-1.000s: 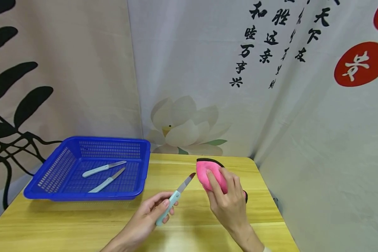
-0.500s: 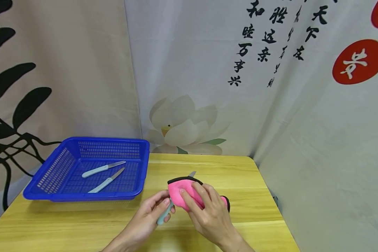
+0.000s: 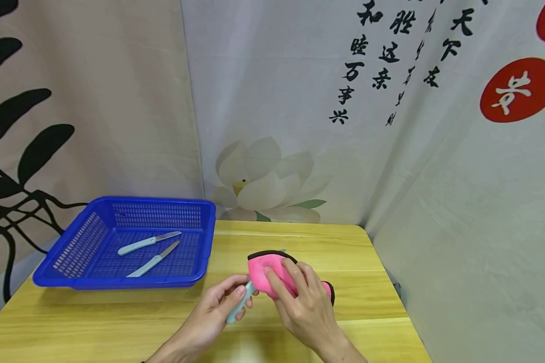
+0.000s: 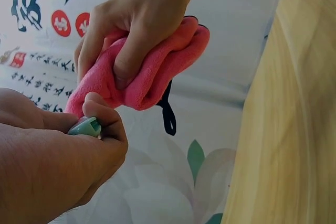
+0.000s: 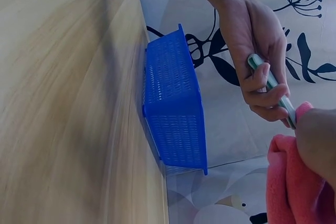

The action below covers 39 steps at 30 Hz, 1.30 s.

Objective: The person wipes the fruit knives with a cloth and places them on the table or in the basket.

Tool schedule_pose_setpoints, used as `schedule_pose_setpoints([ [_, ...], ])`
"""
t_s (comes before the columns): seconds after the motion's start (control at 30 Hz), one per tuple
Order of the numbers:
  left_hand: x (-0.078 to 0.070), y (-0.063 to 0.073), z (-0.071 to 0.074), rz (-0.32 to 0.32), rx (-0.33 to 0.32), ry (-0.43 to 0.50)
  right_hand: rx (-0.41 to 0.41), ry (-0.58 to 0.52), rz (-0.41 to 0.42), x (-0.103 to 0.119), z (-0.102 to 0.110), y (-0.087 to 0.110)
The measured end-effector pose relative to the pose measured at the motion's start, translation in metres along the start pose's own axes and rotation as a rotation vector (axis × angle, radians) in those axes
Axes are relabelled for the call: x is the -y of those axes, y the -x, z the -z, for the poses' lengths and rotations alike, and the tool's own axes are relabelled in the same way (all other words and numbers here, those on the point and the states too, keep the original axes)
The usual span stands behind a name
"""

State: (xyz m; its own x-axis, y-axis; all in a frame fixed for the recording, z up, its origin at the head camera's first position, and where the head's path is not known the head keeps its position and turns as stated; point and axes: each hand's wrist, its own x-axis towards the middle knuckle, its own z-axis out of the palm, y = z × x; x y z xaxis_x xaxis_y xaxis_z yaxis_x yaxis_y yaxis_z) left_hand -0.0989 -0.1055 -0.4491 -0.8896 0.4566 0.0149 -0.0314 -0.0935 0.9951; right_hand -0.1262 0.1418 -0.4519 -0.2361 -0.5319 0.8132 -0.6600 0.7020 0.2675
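Observation:
My left hand grips the pale blue-green handle of a paring knife, held above the table. In my right hand is a folded pink cloth with black edging, wrapped about the blade. Only a bit of the blade's tip shows past the cloth's upper edge. From the left wrist view, the right thumb presses into the cloth, and a black loop hangs from it. The right wrist view shows the left fingers curled round the knife handle.
A blue plastic basket stands on the table's left side. Two similar knives lie in it, one behind the other. The wooden table ends at a printed curtain at the back and right.
The right hand has moved left with the cloth, from beside the knife's tip onto its blade. Over the last half second the cloth has slid slightly toward the tip. The left hand stays nearly still.

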Motion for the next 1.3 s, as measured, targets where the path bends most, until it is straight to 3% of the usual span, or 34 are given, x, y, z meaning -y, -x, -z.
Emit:
schedule_pose_setpoints([
  [0.13, 0.000, 0.001, 0.000, 0.002, 0.012, -0.013, -0.011, 0.014, -0.004, -0.004, 0.000, -0.001],
  [0.4, 0.001, 0.001, 0.002, -0.059, 0.068, 0.042, -0.006, 0.039, -0.043, -0.015, 0.003, -0.002],
  [0.77, 0.003, 0.004, 0.003, -0.043, 0.066, 0.021, -0.001, 0.047, -0.122, -0.032, 0.001, 0.004],
  [1.07, 0.004, 0.004, 0.003, -0.044, 0.072, 0.026, -0.080, 0.035, -0.224, -0.047, 0.004, 0.010],
  [1.2, 0.004, 0.004, 0.003, -0.017, 0.055, 0.028, -0.129, -0.018, -0.212, -0.042, 0.007, 0.010],
  [1.3, 0.003, 0.004, 0.003, 0.014, 0.037, 0.019, -0.151, -0.057, -0.156, -0.032, 0.009, 0.005],
])
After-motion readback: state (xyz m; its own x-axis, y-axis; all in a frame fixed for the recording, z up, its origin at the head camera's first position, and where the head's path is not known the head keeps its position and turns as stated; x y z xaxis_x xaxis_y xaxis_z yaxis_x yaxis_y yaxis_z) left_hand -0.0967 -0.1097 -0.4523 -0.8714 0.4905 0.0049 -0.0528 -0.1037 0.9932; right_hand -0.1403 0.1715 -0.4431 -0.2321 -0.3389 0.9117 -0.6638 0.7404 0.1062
